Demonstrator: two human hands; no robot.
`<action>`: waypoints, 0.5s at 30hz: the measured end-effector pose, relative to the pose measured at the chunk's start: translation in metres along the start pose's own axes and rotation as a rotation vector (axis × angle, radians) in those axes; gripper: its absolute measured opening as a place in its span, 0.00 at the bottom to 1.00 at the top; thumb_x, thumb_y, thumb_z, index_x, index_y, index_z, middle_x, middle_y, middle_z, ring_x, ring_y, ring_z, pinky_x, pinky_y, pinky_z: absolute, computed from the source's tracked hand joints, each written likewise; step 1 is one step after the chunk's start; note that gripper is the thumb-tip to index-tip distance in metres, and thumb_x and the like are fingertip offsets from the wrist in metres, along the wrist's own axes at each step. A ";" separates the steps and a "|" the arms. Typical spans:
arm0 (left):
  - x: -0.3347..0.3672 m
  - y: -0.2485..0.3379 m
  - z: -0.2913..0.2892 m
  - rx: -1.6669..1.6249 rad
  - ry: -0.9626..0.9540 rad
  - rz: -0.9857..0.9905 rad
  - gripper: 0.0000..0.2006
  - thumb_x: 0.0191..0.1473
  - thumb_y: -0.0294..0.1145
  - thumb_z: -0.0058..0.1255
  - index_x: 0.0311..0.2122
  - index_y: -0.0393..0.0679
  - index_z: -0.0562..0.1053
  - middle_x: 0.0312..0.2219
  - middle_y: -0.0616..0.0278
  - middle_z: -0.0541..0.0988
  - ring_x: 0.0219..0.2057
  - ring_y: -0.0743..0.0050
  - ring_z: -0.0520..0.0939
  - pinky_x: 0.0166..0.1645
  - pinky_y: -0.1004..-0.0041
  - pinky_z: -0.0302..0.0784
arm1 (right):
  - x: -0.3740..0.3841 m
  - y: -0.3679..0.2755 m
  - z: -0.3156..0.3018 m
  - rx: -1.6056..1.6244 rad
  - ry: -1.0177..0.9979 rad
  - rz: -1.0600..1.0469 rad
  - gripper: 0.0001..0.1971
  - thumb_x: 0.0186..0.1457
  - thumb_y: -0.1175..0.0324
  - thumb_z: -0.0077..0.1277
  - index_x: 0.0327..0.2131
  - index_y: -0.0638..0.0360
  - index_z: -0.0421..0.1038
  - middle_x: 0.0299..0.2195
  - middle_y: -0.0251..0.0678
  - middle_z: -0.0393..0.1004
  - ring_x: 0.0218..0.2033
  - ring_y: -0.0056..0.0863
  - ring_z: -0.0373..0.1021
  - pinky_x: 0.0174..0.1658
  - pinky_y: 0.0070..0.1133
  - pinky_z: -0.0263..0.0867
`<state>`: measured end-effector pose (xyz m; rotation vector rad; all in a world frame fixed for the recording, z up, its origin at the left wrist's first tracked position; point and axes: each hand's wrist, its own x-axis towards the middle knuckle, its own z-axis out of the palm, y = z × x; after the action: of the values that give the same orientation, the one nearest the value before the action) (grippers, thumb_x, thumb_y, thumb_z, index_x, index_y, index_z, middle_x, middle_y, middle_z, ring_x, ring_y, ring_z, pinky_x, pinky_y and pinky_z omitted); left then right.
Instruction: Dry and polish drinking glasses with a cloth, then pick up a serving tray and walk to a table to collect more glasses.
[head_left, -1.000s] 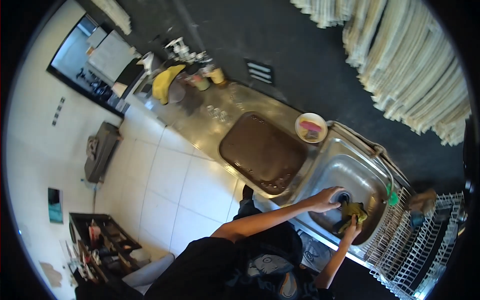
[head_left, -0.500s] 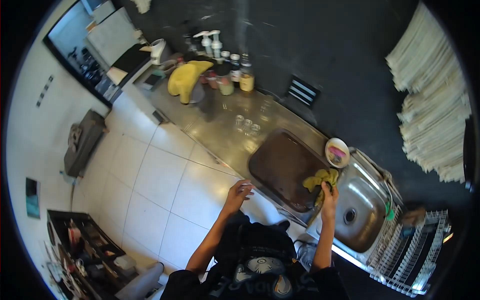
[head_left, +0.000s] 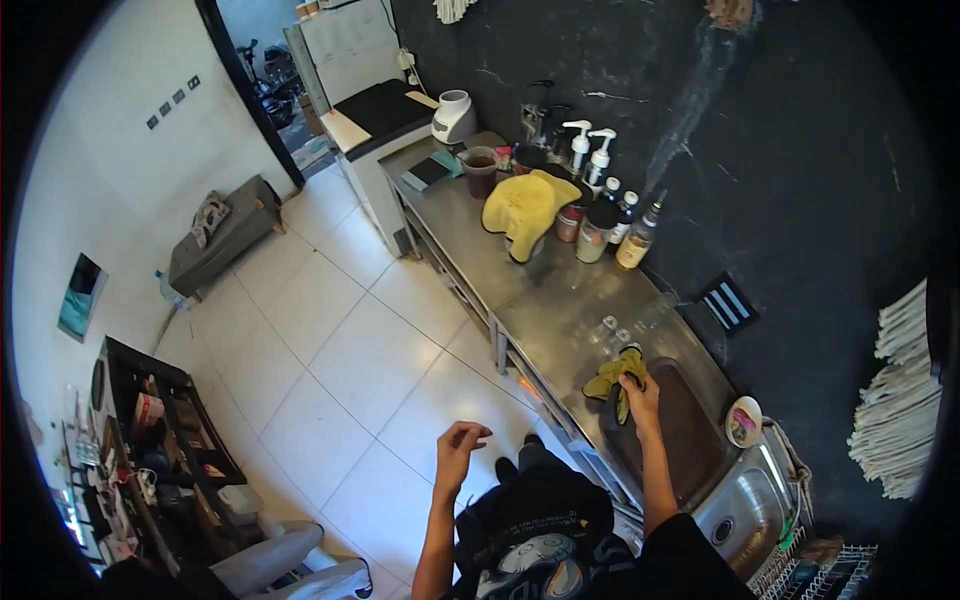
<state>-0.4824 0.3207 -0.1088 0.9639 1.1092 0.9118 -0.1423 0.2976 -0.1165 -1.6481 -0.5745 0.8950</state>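
In my right hand (head_left: 640,396) is a crumpled yellow cloth (head_left: 612,384) with a dark edge, closed in the fingers. It is at the far left corner of a dark brown tray (head_left: 680,430) that lies on the steel counter beside the sink; whether the cloth touches the tray I cannot tell. Beyond the cloth, small clear glasses (head_left: 606,328) stand on the counter. My left hand (head_left: 458,455) hangs over the floor in front of the counter, fingers loosely bent and nothing visible in it.
A second yellow cloth (head_left: 525,208) drapes over something on the counter, near bottles, jars and pump dispensers (head_left: 600,150). Right of the tray are a white bowl (head_left: 743,422), the steel sink (head_left: 755,500) and a wire rack (head_left: 840,570). A grey bench (head_left: 225,235) stands along the left wall.
My view has swung left along the counter. The right hand has carried the cloth from the tray's sink end to its far left corner. The left hand's fingers have curled a little.
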 end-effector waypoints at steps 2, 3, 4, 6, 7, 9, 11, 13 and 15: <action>0.016 0.008 -0.009 0.005 -0.004 -0.008 0.08 0.58 0.31 0.46 0.35 0.37 0.73 0.32 0.58 0.79 0.38 0.69 0.79 0.42 0.70 0.74 | 0.022 0.005 0.028 -0.425 0.061 -0.137 0.23 0.46 0.63 0.58 0.45 0.63 0.69 0.38 0.42 0.75 0.40 0.34 0.72 0.44 0.25 0.64; 0.025 0.015 -0.012 -0.001 -0.018 -0.004 0.08 0.58 0.31 0.45 0.35 0.37 0.72 0.32 0.57 0.79 0.38 0.69 0.79 0.42 0.70 0.75 | 0.037 0.017 0.037 -0.545 0.074 -0.211 0.24 0.44 0.64 0.58 0.46 0.63 0.68 0.37 0.49 0.75 0.40 0.43 0.72 0.42 0.30 0.66; 0.037 0.018 -0.014 0.003 -0.017 -0.019 0.08 0.58 0.31 0.45 0.35 0.37 0.72 0.33 0.57 0.79 0.38 0.68 0.79 0.43 0.70 0.75 | 0.049 0.020 0.047 -0.538 0.072 -0.208 0.24 0.44 0.64 0.58 0.46 0.63 0.68 0.37 0.49 0.75 0.40 0.43 0.72 0.42 0.30 0.66; 0.064 0.032 -0.018 0.037 0.011 -0.009 0.08 0.58 0.30 0.45 0.35 0.37 0.72 0.32 0.57 0.79 0.38 0.68 0.80 0.42 0.69 0.75 | 0.072 0.028 0.062 -0.799 -0.025 -0.105 0.24 0.45 0.66 0.56 0.48 0.62 0.66 0.41 0.51 0.73 0.45 0.48 0.69 0.46 0.32 0.65; 0.079 0.036 -0.020 0.042 0.022 -0.008 0.08 0.58 0.30 0.45 0.35 0.37 0.72 0.32 0.57 0.79 0.38 0.68 0.80 0.42 0.69 0.75 | 0.084 0.032 0.067 -0.857 -0.148 -0.082 0.28 0.46 0.63 0.55 0.51 0.60 0.62 0.46 0.53 0.68 0.48 0.50 0.66 0.50 0.37 0.61; 0.105 0.043 -0.030 0.040 0.078 -0.059 0.07 0.58 0.29 0.45 0.35 0.37 0.71 0.32 0.57 0.79 0.37 0.68 0.80 0.42 0.70 0.76 | 0.095 0.033 0.085 -0.870 -0.128 -0.142 0.29 0.46 0.64 0.55 0.53 0.60 0.61 0.47 0.54 0.67 0.49 0.50 0.65 0.51 0.38 0.60; 0.137 0.055 -0.037 -0.021 0.148 0.008 0.07 0.58 0.29 0.45 0.35 0.36 0.71 0.31 0.54 0.78 0.38 0.63 0.80 0.41 0.67 0.76 | 0.118 0.019 0.116 -0.883 -0.156 -0.275 0.30 0.49 0.65 0.55 0.55 0.61 0.59 0.45 0.51 0.69 0.47 0.43 0.68 0.51 0.34 0.62; 0.161 0.078 -0.045 -0.073 0.236 0.100 0.07 0.58 0.28 0.44 0.37 0.36 0.70 0.32 0.53 0.78 0.38 0.61 0.80 0.42 0.66 0.76 | 0.127 -0.020 0.169 -0.651 -0.399 -0.132 0.28 0.50 0.67 0.54 0.55 0.61 0.59 0.43 0.49 0.71 0.45 0.39 0.69 0.49 0.30 0.63; 0.179 0.096 -0.072 -0.085 0.375 0.179 0.08 0.57 0.26 0.45 0.41 0.36 0.68 0.35 0.54 0.77 0.40 0.62 0.79 0.44 0.67 0.75 | 0.134 -0.058 0.244 -0.431 -0.685 0.019 0.26 0.52 0.69 0.53 0.54 0.61 0.60 0.41 0.46 0.73 0.43 0.35 0.71 0.48 0.27 0.65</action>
<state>-0.5267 0.5299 -0.0831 0.8514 1.2995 1.3133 -0.2534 0.5594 -0.1183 -1.7007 -1.2921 1.4347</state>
